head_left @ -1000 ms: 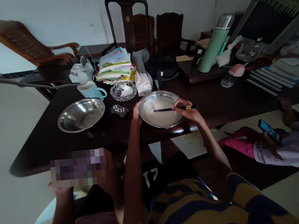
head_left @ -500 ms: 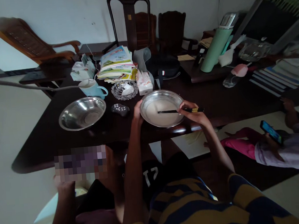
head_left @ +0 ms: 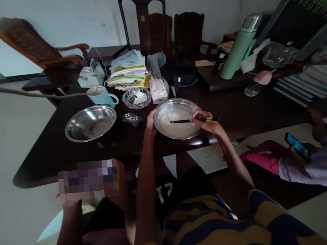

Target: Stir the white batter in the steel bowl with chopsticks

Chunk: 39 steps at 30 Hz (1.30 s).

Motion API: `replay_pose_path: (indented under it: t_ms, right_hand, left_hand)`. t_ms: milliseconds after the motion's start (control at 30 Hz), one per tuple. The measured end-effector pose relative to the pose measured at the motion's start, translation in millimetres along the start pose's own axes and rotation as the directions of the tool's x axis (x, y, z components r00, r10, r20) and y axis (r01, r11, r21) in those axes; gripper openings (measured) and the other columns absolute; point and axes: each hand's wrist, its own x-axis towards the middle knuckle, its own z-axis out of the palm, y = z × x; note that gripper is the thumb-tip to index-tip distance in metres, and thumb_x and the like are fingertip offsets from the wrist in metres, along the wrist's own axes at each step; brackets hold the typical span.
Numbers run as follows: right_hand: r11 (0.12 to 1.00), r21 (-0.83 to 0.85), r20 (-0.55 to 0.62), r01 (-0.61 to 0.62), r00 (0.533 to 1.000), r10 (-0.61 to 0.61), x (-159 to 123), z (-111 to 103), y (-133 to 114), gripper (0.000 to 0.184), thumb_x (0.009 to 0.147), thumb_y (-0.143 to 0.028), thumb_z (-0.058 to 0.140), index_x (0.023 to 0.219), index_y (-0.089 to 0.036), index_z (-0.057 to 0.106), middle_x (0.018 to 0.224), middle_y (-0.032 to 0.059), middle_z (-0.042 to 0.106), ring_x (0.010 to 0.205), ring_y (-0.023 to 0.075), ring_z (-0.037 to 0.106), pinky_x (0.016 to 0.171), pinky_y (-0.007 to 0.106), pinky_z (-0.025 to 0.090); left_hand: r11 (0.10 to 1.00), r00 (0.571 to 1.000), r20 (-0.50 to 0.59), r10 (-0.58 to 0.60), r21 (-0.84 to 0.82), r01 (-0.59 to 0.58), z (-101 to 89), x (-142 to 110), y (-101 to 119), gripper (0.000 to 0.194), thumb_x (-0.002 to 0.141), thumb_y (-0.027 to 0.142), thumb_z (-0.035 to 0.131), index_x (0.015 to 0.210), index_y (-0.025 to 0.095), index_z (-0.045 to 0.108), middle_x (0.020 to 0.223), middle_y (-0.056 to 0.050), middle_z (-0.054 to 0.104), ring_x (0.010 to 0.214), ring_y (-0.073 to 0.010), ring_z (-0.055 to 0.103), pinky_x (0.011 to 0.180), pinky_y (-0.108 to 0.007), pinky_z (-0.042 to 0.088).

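A steel basin (head_left: pixel 176 104) stands near the front edge of the dark table, with a pale, milky mixture (head_left: pixel 178 129) in it. My left hand (head_left: pixel 151 121) grips the basin's left rim; its fingers are partly hidden behind the wall. Over the right rim, my right hand (head_left: pixel 205 119) is closed around black chopsticks (head_left: pixel 182 121) with gold bands near their back ends. Their tips dip into the mixture left of the basin's middle. Another steel basin (head_left: pixel 90 123) sits tilted-looking to the left, showing a bare inside, with a dark game controller (head_left: pixel 131 119) between the two.
Behind the basins stand a blue mug (head_left: pixel 101 96), a glass ashtray (head_left: pixel 137 98), a tissue pack (head_left: pixel 158 90) and stacked booklets (head_left: pixel 127 70). A green thermos (head_left: pixel 236 55) is at the back right. One person sits close on my left; another at right holds a phone (head_left: pixel 296 145).
My right hand and the chopsticks have shifted slightly left, and the tips sit a little further left in the mixture. My left hand stays on the rim.
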Motion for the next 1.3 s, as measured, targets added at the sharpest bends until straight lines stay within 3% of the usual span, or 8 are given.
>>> replay_pose_path:
  t_ms: [233, 400, 500, 633, 800, 1000, 1167, 1300]
  right_hand:
    - [0.999, -0.022, 0.039, -0.038, 0.998, 0.039, -25.5, -18.4, -7.7, 0.020, 0.080, -0.040, 0.065, 0.072, -0.023, 0.056, 0.065, -0.0015, 0.065, 0.067, 0.0176, 0.062, 0.066, 0.030, 0.044]
    - [1.000, 0.001, 0.060, 0.005, 0.998, -0.005, -3.7, -2.7, -3.9, 0.021, 0.080, -0.041, 0.066, 0.071, -0.025, 0.056, 0.065, -0.0015, 0.066, 0.067, 0.0186, 0.062, 0.066, 0.031, 0.044]
    - [1.000, 0.008, -0.016, 0.004, 1.000, -0.004, 13.8, -0.3, 4.0, 0.021, 0.080, -0.041, 0.066, 0.071, -0.025, 0.056, 0.066, -0.0009, 0.066, 0.067, 0.0189, 0.062, 0.065, 0.031, 0.043]
    - [0.999, -0.049, -0.107, -0.017, 0.994, 0.011, 10.4, -20.7, 12.8, 0.017, 0.080, -0.035, 0.066, 0.072, -0.023, 0.058, 0.067, -0.0009, 0.065, 0.066, 0.0173, 0.061, 0.063, 0.030, 0.042]
    - [0.997, -0.074, -0.049, -0.025, 0.999, 0.022, -17.2, -40.9, 5.3, 0.019, 0.080, -0.037, 0.066, 0.070, -0.023, 0.057, 0.065, -0.0011, 0.066, 0.066, 0.0167, 0.062, 0.066, 0.030, 0.045]
    - [0.999, -0.017, 0.085, -0.044, 0.995, 0.045, -15.1, -16.8, -11.0, 0.024, 0.078, -0.043, 0.067, 0.070, -0.023, 0.057, 0.062, -0.0008, 0.065, 0.066, 0.0184, 0.061, 0.064, 0.031, 0.045]
    - [0.998, 0.058, 0.063, -0.001, 0.998, -0.003, 3.3, 4.5, -10.4, 0.024, 0.079, -0.043, 0.066, 0.067, -0.025, 0.054, 0.064, -0.0013, 0.065, 0.067, 0.0181, 0.061, 0.064, 0.031, 0.044]
    - [0.998, 0.060, 0.030, 0.006, 1.000, -0.008, 14.0, 6.4, -4.5, 0.025, 0.078, -0.044, 0.066, 0.066, -0.025, 0.054, 0.063, -0.0011, 0.065, 0.066, 0.0186, 0.060, 0.064, 0.032, 0.044]
  left_hand:
    - [1.000, 0.999, -0.040, 0.008, 0.006, -0.008, -0.3, 1.0, 0.2, 0.024, 0.088, 0.028, 0.052, 0.067, 0.030, 0.063, 0.066, 0.001, 0.072, 0.105, -0.0216, 0.064, 0.094, -0.033, 0.048]
    - [1.000, 1.000, -0.023, 0.006, 0.006, -0.006, 0.4, 0.5, 1.8, 0.025, 0.087, 0.027, 0.050, 0.067, 0.031, 0.065, 0.068, 0.001, 0.073, 0.091, -0.0223, 0.070, 0.081, -0.036, 0.055]
    - [1.000, 1.000, -0.001, 0.002, 0.002, -0.002, 1.2, -0.3, 2.3, 0.023, 0.086, 0.027, 0.049, 0.075, 0.032, 0.069, 0.069, 0.003, 0.074, 0.087, -0.0229, 0.071, 0.076, -0.039, 0.058]
    - [1.000, 1.000, 0.005, -0.004, -0.005, 0.005, 0.7, -0.4, 1.7, 0.022, 0.085, 0.028, 0.049, 0.082, 0.032, 0.070, 0.067, 0.003, 0.074, 0.089, -0.0232, 0.071, 0.079, -0.038, 0.058]
    - [1.000, 1.000, 0.008, -0.002, -0.013, 0.002, -0.4, 1.2, 0.7, 0.027, 0.088, 0.026, 0.046, 0.071, 0.030, 0.067, 0.068, 0.001, 0.074, 0.097, -0.0227, 0.070, 0.091, -0.036, 0.053]
    - [1.000, 0.999, 0.033, 0.004, -0.009, -0.003, 1.5, -0.2, 0.8, 0.034, 0.091, 0.026, 0.042, 0.068, 0.029, 0.067, 0.070, 0.000, 0.074, 0.105, -0.0222, 0.066, 0.099, -0.033, 0.047]
    - [1.000, 0.999, 0.038, 0.004, -0.016, -0.004, 1.3, -0.9, 1.0, 0.034, 0.092, 0.026, 0.043, 0.069, 0.029, 0.068, 0.073, -0.001, 0.075, 0.108, -0.0235, 0.065, 0.102, -0.033, 0.045]
    - [1.000, 1.000, 0.027, -0.012, -0.029, 0.012, 0.0, 0.3, -0.2, 0.027, 0.089, 0.029, 0.049, 0.070, 0.027, 0.068, 0.077, -0.003, 0.075, 0.111, -0.0253, 0.064, 0.101, -0.036, 0.045]
